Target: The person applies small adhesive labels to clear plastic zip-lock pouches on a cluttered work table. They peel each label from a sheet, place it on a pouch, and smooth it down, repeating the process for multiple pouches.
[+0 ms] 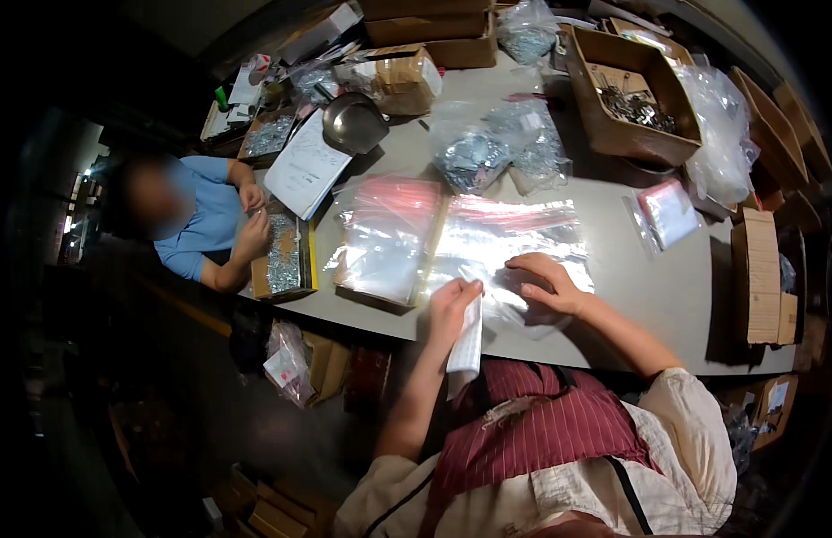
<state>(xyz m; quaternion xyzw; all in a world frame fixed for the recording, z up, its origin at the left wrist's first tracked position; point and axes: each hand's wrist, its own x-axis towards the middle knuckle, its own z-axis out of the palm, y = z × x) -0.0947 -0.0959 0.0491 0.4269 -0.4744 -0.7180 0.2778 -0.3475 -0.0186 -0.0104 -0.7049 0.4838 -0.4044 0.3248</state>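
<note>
Near the table's front edge, my left hand (450, 310) is closed on a folded white sheet of small labels (467, 342), which hangs down past the edge. To its right, my right hand (556, 283) has its fingers apart over a spread of clear zip bags (510, 235) with red seal strips. Glare on the plastic hides whether the fingertips touch it. Just left of these bags lies another stack of clear zip bags (386, 247), also red along the top.
Filled bags of metal parts (472, 161) lie behind the zip bags. A cardboard box (627, 134) of metal pieces stands far right; a small packed bag (667, 213) lies nearer. At left, a person in blue (205, 206) handles parts over a box (284, 260), beside a notebook (308, 166) and metal scoop (355, 124).
</note>
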